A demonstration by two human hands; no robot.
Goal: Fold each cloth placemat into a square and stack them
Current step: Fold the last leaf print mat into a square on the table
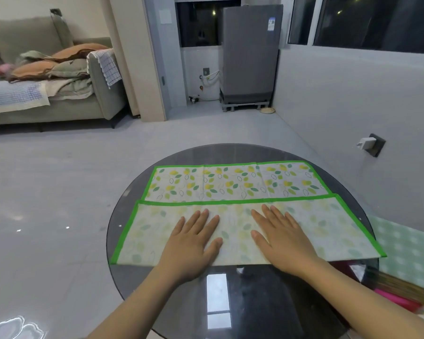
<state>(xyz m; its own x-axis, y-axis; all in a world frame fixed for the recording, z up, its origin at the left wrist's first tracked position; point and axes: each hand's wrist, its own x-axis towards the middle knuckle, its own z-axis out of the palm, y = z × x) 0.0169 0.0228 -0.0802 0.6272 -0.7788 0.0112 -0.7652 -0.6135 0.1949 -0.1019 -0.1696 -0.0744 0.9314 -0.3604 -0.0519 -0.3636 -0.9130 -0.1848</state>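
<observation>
Left hand (pixel 194 243), right hand (pixel 280 241): fingers straight, pressing flat on placemat (pixel 328 231), apparently half-folded.

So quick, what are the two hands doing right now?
Left hand: open, fingers straight, pressing flat on the folded placemat.
Right hand: open, fingers straight, pressing flat on the same placemat.
</observation>
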